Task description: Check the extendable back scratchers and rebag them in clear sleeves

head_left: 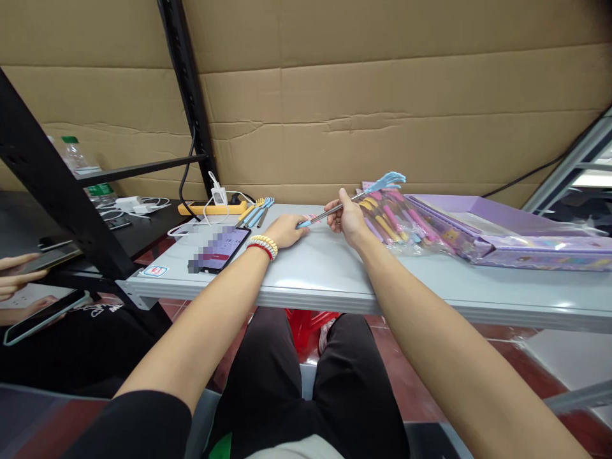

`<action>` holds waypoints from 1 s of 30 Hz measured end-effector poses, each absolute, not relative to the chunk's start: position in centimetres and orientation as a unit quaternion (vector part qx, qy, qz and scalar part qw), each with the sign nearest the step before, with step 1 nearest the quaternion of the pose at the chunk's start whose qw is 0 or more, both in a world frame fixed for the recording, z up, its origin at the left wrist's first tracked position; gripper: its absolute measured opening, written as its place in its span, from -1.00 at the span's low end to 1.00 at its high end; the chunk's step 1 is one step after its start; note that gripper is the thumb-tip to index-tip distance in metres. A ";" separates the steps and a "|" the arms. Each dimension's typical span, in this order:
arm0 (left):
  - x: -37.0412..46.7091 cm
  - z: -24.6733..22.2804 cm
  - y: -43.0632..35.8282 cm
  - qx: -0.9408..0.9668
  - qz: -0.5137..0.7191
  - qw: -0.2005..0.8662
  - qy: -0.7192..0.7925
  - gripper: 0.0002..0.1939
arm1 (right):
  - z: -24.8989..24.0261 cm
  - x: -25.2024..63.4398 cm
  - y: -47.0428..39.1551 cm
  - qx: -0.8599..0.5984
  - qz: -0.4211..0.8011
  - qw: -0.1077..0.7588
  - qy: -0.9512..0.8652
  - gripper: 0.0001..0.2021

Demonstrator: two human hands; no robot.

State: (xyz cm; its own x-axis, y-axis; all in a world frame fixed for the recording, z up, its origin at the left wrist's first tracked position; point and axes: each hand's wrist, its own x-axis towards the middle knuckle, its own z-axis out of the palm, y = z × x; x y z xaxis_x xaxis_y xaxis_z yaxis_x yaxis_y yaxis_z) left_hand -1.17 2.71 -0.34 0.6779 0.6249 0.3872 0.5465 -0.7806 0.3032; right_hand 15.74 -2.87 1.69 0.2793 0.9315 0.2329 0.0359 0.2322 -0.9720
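Observation:
A thin metal rod with a light blue hand-shaped end, a back scratcher (385,181), slants up to the right above the grey shelf (315,274). My left hand (287,231) is closed near its lower blue end. Around the middle of the rod, my right hand (345,218) is closed, with the thumb raised along it. A small pink and white piece lies between my hands, partly hidden. To the right are several pink, yellow and purple items in clear wrappers (396,220). Several blue and yellow handled pieces (255,211) lie behind my left hand.
A phone (220,250) lies left of my left hand, near a yellow power strip (229,208) with white cables. At the right sits a purple open box (502,229). A black post (184,83) and another person's hands with phones are at the left.

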 end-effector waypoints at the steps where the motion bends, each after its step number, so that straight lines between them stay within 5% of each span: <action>1: -1.2 -0.4 2.7 0.912 0.239 0.082 0.323 -0.60 | 1.7 15.7 -2.9 -0.504 0.362 0.621 -0.480 -0.40; 30: -1.1 -0.3 2.8 0.914 0.236 0.077 0.321 -0.67 | 2.0 15.4 -3.2 -0.503 0.375 0.605 -0.491 -0.52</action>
